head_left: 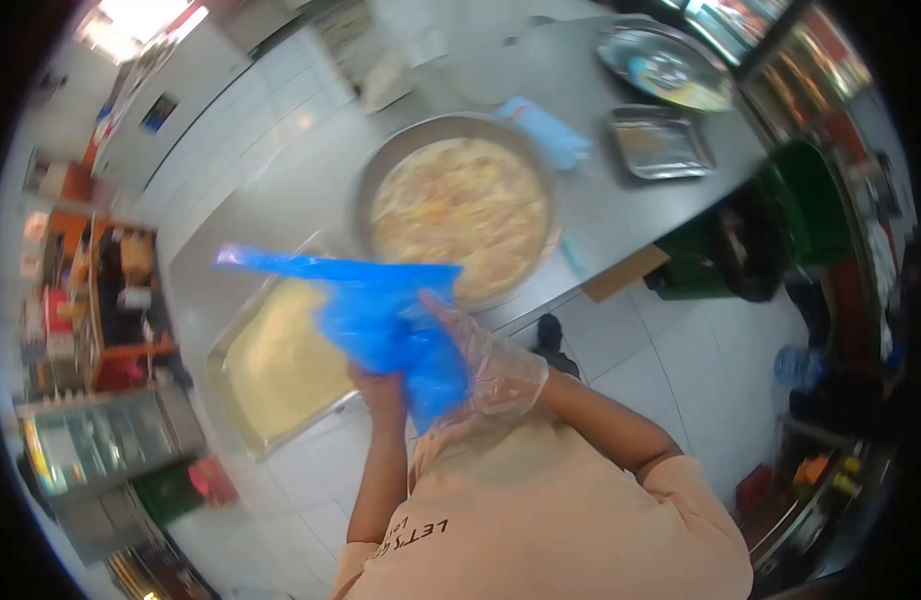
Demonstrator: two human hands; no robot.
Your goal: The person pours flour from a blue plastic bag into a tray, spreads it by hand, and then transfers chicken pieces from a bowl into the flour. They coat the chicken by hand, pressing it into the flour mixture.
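Observation:
A crumpled blue plastic bag [380, 320] is between my two hands, close to my chest, with one long end stretching to the left. My left hand [380, 392] is bare and closed on the bag's lower part; some fingers are hidden behind it. My right hand [480, 365], in a clear plastic glove, holds the bag's right side. Beyond the bag a large round pan [365, 185] contains pale pieces in a creamy mixture. Below and left of it, a rectangular metal tray [220, 375] holds pale yellow powder.
On the metal table [600, 215] lie a blue packet [545, 132], a small metal tray [662, 145] and an oval platter [665, 65]. A green bin [810, 205] stands beyond the right edge, near a cardboard piece [625, 274]. A glass-fronted cabinet [100, 440] is at left.

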